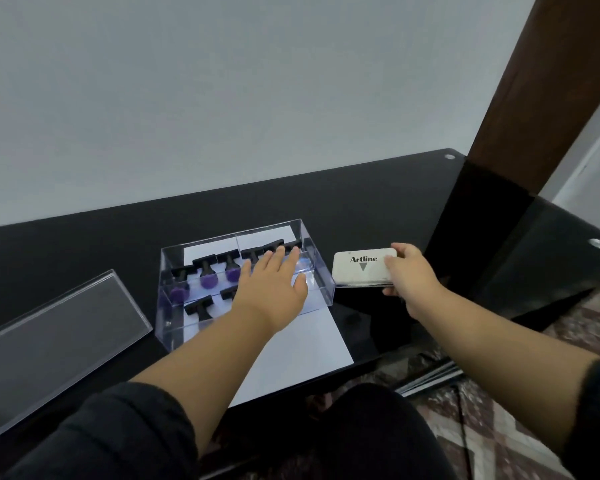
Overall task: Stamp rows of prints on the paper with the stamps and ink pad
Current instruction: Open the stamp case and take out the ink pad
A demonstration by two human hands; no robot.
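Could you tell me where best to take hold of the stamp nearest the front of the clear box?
Probably by its black T-shaped handle, coming straight down from above. That stamp stands upright in the clear box, handle topmost, and the walls block a sideways approach. The left hand hovers open over the box, so its grip could pinch there.

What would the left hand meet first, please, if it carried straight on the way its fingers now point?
Most likely the stamps at the far right of the clear box. The left hand lies open over the box, fingertips almost at them; whether it clears their tops is unclear.
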